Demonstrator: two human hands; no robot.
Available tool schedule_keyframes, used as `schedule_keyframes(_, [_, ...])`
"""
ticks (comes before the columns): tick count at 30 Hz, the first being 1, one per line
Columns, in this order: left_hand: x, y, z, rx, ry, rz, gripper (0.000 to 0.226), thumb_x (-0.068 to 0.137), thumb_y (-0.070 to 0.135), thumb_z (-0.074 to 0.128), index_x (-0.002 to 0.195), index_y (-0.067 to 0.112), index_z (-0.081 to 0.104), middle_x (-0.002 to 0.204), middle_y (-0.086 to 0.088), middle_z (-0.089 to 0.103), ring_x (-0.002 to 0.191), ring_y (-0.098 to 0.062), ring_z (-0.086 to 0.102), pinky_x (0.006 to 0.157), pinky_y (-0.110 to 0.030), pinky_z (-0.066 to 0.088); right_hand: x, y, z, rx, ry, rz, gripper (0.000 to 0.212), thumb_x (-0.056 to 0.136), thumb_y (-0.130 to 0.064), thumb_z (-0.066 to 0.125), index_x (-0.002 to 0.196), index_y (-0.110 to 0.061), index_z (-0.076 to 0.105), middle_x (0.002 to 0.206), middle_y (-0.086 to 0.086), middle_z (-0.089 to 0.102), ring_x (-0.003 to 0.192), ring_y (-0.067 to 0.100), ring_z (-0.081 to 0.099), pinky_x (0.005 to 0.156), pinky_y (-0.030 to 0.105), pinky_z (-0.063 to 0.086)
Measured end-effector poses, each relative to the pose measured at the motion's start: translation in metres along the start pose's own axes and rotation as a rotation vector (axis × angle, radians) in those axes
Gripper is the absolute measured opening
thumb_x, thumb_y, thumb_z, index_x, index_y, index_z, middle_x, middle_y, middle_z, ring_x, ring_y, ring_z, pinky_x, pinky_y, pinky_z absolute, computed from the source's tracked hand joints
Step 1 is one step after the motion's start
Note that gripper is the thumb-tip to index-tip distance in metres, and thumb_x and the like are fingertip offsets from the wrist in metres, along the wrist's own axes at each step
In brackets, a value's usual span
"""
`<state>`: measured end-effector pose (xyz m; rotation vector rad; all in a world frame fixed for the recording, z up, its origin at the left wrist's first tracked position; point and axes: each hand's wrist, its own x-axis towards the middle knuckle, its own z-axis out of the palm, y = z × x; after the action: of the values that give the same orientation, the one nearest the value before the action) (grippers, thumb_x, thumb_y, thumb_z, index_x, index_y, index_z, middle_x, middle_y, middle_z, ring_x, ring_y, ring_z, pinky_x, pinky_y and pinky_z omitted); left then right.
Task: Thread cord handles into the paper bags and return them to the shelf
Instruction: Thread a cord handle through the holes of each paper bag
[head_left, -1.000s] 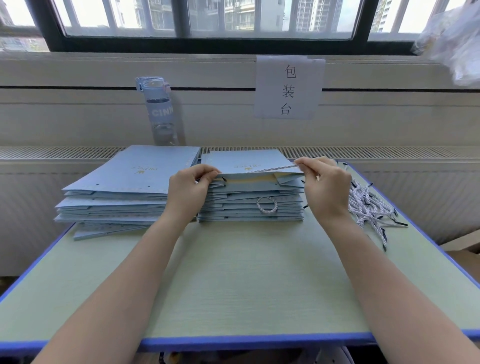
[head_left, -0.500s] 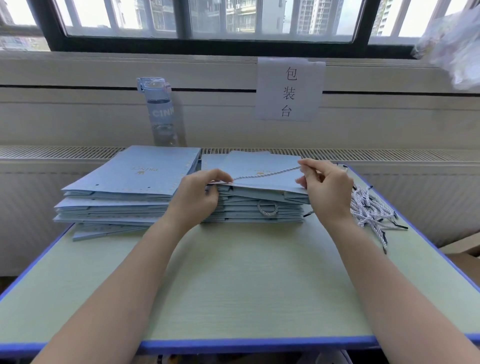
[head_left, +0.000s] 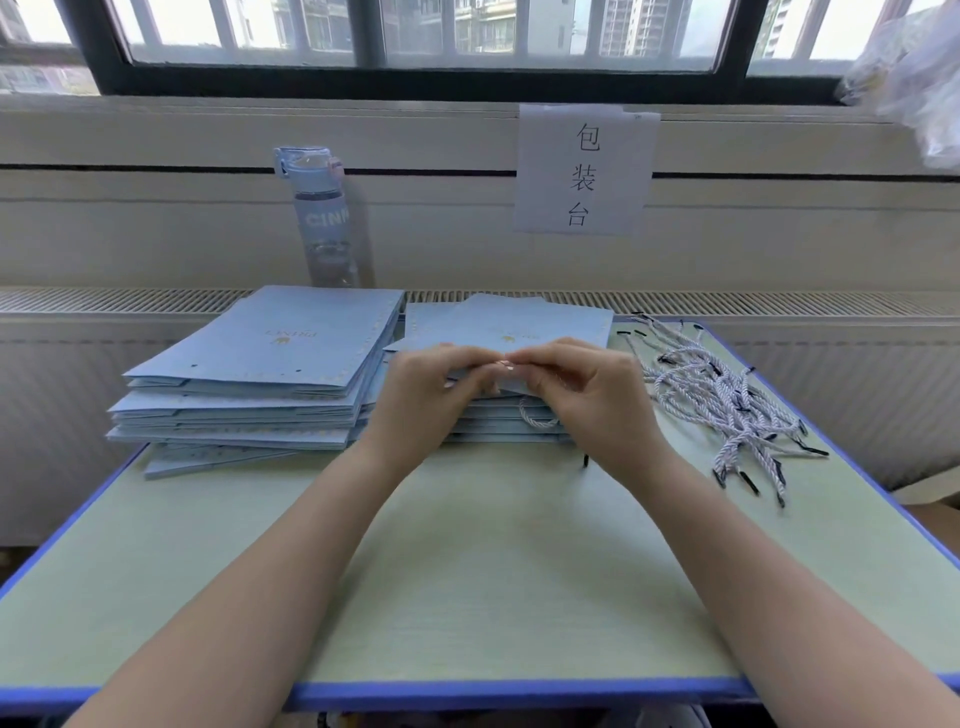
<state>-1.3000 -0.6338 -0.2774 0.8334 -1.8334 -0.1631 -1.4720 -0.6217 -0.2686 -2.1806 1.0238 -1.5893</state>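
Top paper bag (head_left: 540, 323) | near edge pinched between fingers of left hand (head_left: 434, 397) and right hand (head_left: 592, 400) | fingertips touching

hands: 2, my left hand (head_left: 426, 395) and right hand (head_left: 587, 395)
bag stacks: 2, left stack (head_left: 260, 374), right stack (head_left: 493, 426)
top bag (head_left: 519, 322): 1, pinched
loose cords (head_left: 727, 405): 1 pile, uncountable
water bottle (head_left: 324, 218): 1
paper sign (head_left: 584, 169): 1

Wall sign (head_left: 584, 169): 包装台. Bottle (head_left: 324, 223): "CINN" (cut off). Bag (head_left: 519, 322) print unreadable.
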Motion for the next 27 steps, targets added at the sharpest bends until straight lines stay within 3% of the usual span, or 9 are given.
schedule_keyframes(5, [0.007, -0.007, -0.017, 0.06, 0.289, -0.199, 0.011, 0.09, 0.019, 0.063, 0.092, 0.012, 0.071, 0.074, 0.015, 0.065, 0.071, 0.005, 0.061, 0.074, -0.022, 0.051, 0.004, 0.004, -0.008, 0.0, 0.089, 0.091, 0.018, 0.082, -0.002, 0.068, 0.097, -0.009, 0.073, 0.078, -0.006, 0.067, 0.068, 0.004, 0.062, 0.068, 0.015, 0.049])
schedule_keyframes(8, [0.01, -0.011, -0.024, 0.009, 0.439, -0.36, 0.008, 0.092, 0.022, 0.061, 0.089, 0.027, 0.067, 0.077, 0.021, 0.063, 0.073, 0.0, 0.06, 0.076, -0.024, 0.048, 0.007, 0.009, -0.015, -0.006, 0.153, 0.154, 0.022, 0.082, 0.0, 0.067, 0.099, -0.013, 0.071, 0.076, -0.007, 0.067, 0.066, 0.0, 0.062, 0.07, 0.014, 0.05])
schedule_keyframes(11, [0.012, -0.013, -0.028, -0.034, 0.499, -0.46, 0.006, 0.09, 0.026, 0.063, 0.09, 0.025, 0.069, 0.079, 0.019, 0.062, 0.066, 0.004, 0.053, 0.067, -0.013, 0.042, 0.009, 0.014, -0.019, -0.073, 0.16, 0.166, 0.018, 0.082, -0.002, 0.068, 0.097, -0.011, 0.073, 0.077, -0.007, 0.068, 0.066, 0.0, 0.06, 0.069, 0.01, 0.047])
schedule_keyframes(13, [0.011, -0.011, -0.028, 0.0, 0.499, -0.445, 0.006, 0.09, 0.027, 0.063, 0.091, 0.025, 0.069, 0.082, 0.016, 0.061, 0.062, 0.004, 0.049, 0.062, -0.009, 0.037, 0.007, 0.018, -0.019, -0.268, 0.073, 0.073, 0.015, 0.083, -0.005, 0.068, 0.097, -0.006, 0.074, 0.079, 0.001, 0.069, 0.067, 0.004, 0.058, 0.067, 0.008, 0.043])
schedule_keyframes(15, [0.011, -0.009, -0.029, 0.029, 0.511, -0.416, 0.003, 0.089, 0.028, 0.064, 0.09, 0.029, 0.067, 0.084, 0.016, 0.059, 0.056, 0.001, 0.045, 0.061, -0.01, 0.036, 0.005, 0.021, -0.017, -0.422, -0.055, 0.047, 0.014, 0.085, -0.007, 0.066, 0.097, -0.005, 0.073, 0.083, 0.008, 0.068, 0.073, 0.014, 0.054, 0.069, 0.017, 0.037])
schedule_keyframes(19, [0.012, -0.009, -0.031, -0.107, 0.554, -0.496, 0.003, 0.087, 0.023, 0.067, 0.088, 0.026, 0.068, 0.078, 0.011, 0.063, 0.052, -0.003, 0.054, 0.056, -0.017, 0.044, 0.004, 0.019, -0.018, -0.413, -0.203, 0.155, 0.013, 0.087, -0.015, 0.066, 0.095, -0.01, 0.075, 0.088, 0.001, 0.059, 0.075, 0.011, 0.046, 0.065, 0.014, 0.031])
schedule_keyframes(21, [0.013, -0.008, -0.029, -0.197, 0.533, -0.515, 0.01, 0.088, 0.014, 0.066, 0.098, 0.015, 0.066, 0.084, 0.01, 0.065, 0.068, -0.005, 0.067, 0.06, -0.018, 0.052, 0.004, 0.017, -0.018, -0.363, -0.252, 0.196, 0.012, 0.086, -0.017, 0.067, 0.093, -0.012, 0.075, 0.088, 0.0, 0.061, 0.073, 0.01, 0.051, 0.066, 0.012, 0.035])
schedule_keyframes(24, [0.011, -0.01, -0.025, -0.23, 0.339, -0.459, 0.042, 0.086, 0.003, 0.066, 0.12, 0.021, 0.05, 0.123, 0.004, 0.055, 0.108, -0.001, 0.058, 0.085, -0.012, 0.048, 0.006, 0.015, -0.016, -0.263, -0.209, 0.299, 0.012, 0.086, -0.02, 0.067, 0.092, -0.014, 0.075, 0.083, -0.001, 0.064, 0.07, 0.005, 0.055, 0.065, 0.011, 0.039])
schedule_keyframes(27, [0.007, -0.014, -0.018, -0.022, 0.132, -0.31, 0.053, 0.083, 0.0, 0.066, 0.126, 0.024, 0.047, 0.137, 0.001, 0.043, 0.112, -0.009, 0.055, 0.087, -0.012, 0.047, 0.01, 0.013, -0.02, 0.005, -0.097, 0.521, 0.013, 0.086, -0.022, 0.066, 0.091, -0.013, 0.074, 0.062, -0.006, 0.058, 0.051, 0.0, 0.046, 0.055, 0.011, 0.036])
